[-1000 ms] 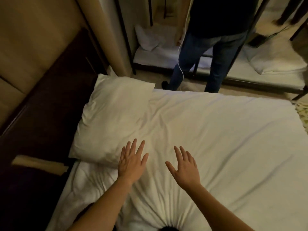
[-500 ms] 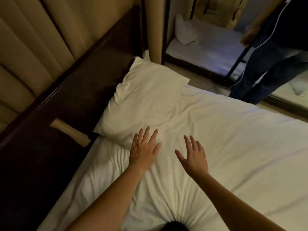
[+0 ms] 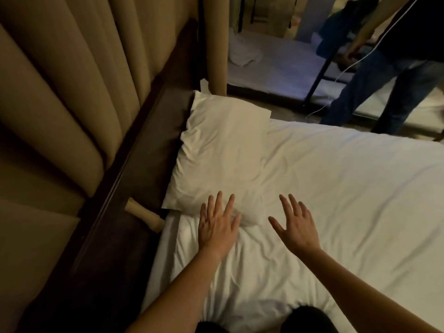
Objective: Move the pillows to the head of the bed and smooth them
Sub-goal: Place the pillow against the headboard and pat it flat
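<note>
One white pillow (image 3: 221,150) lies at the head of the bed, its long side against the dark wooden headboard ledge (image 3: 134,179). Its cover is creased near the far corner. My left hand (image 3: 217,227) is flat and spread, fingertips resting on the pillow's near corner. My right hand (image 3: 296,228) hovers palm down with fingers apart, just right of that corner, over the white sheet (image 3: 336,188). Neither hand holds anything. I see no second pillow on this bed.
Padded beige wall panels (image 3: 60,92) rise behind the headboard. A beige roll (image 3: 144,216) sits in the gap beside the mattress. A person in jeans (image 3: 384,75) stands past the far side of the bed. Another bed with white linen (image 3: 271,66) lies beyond.
The view has swung left toward the headboard. Both hands have slid slightly forward, staying spread; the left hand's fingertips now lie on the pillow's corner. The pillow has not shifted.
</note>
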The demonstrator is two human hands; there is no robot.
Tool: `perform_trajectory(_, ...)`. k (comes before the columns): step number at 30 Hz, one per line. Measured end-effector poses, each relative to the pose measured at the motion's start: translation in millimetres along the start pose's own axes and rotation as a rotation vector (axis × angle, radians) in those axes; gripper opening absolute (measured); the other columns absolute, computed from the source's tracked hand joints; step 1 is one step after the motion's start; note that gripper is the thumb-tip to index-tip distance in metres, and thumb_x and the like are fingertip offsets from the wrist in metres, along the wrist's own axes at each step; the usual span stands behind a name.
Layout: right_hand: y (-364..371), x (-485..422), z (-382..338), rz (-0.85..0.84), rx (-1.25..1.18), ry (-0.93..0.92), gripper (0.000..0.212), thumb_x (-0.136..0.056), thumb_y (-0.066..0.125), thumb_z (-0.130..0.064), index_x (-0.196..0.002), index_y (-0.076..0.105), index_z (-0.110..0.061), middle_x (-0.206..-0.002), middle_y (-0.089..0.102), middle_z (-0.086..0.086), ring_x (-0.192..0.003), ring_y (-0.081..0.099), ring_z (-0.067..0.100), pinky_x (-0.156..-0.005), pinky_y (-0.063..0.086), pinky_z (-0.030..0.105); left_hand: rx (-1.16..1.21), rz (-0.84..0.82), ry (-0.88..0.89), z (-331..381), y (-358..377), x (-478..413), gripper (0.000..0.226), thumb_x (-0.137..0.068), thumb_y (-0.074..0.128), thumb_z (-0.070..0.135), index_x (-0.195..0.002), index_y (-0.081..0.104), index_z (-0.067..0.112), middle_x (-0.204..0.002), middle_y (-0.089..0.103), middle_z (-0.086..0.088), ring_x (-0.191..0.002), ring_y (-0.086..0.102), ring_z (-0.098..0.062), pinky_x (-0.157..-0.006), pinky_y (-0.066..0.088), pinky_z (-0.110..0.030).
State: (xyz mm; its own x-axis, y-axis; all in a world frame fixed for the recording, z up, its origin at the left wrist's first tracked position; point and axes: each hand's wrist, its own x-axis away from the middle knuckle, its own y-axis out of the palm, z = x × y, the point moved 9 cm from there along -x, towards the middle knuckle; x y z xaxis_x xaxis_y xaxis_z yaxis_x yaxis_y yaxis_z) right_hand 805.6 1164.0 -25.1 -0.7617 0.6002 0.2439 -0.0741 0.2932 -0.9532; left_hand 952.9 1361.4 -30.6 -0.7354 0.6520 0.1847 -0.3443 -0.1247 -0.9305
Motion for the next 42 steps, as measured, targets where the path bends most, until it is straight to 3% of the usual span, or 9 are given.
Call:
perform_trajectory(10, -4, 51, -24, 0.067, -0.069, 0.223, 0.089, -0.096, 0.011, -0.085, -0.172, 0.003, -0.037, -0.18, 0.01, 0.003, -0.162, 0.018, 0.037, -0.131, 0.019, 0.052, -0.098, -0.061, 0.255, 7, -6, -15, 0.066, -0.109, 0.016, 0.06, -0.169, -0.003, 0.04, -0.179, -0.008, -0.001, -0.164, -0.009, -0.027, -0.132, -0.002, -0.048)
perform_trajectory(22, 1, 102, 61, 0.058, -0.104, 0.334, 0.089, -0.093, 0.007, -0.087, -0.17, -0.006, -0.043, -0.18, 0.0, -0.002, -0.165, 0.009, 0.035, -0.132, 0.012, 0.053, -0.136, -0.056, 0.378, 89, 24, -13, 0.069, -0.106, 0.007, 0.066, -0.169, -0.006, 0.04, -0.179, -0.005, -0.003, -0.165, -0.003, -0.028, -0.132, 0.002, -0.048)
perform_trajectory(33, 8, 157, 169, 0.037, -0.15, 0.191, 0.087, -0.096, 0.01, -0.087, -0.169, -0.011, -0.044, -0.18, -0.005, -0.001, -0.165, 0.005, 0.036, -0.132, 0.008, 0.057, -0.229, 0.018, 0.173, 167, 60, 68, 0.069, -0.107, 0.02, 0.064, -0.17, 0.012, 0.037, -0.179, 0.011, -0.003, -0.163, 0.009, -0.029, -0.131, 0.016, -0.049)
perform_trajectory(42, 30, 194, 200, -0.06, -0.079, -0.011, 0.088, -0.097, 0.015, -0.085, -0.17, -0.01, -0.041, -0.18, -0.007, -0.001, -0.165, 0.003, 0.035, -0.131, 0.006, 0.06, -0.19, 0.042, -0.073, 181, 81, 187, 0.068, -0.108, 0.016, 0.064, -0.17, 0.003, 0.039, -0.179, 0.003, -0.003, -0.164, 0.001, -0.029, -0.132, 0.008, -0.049)
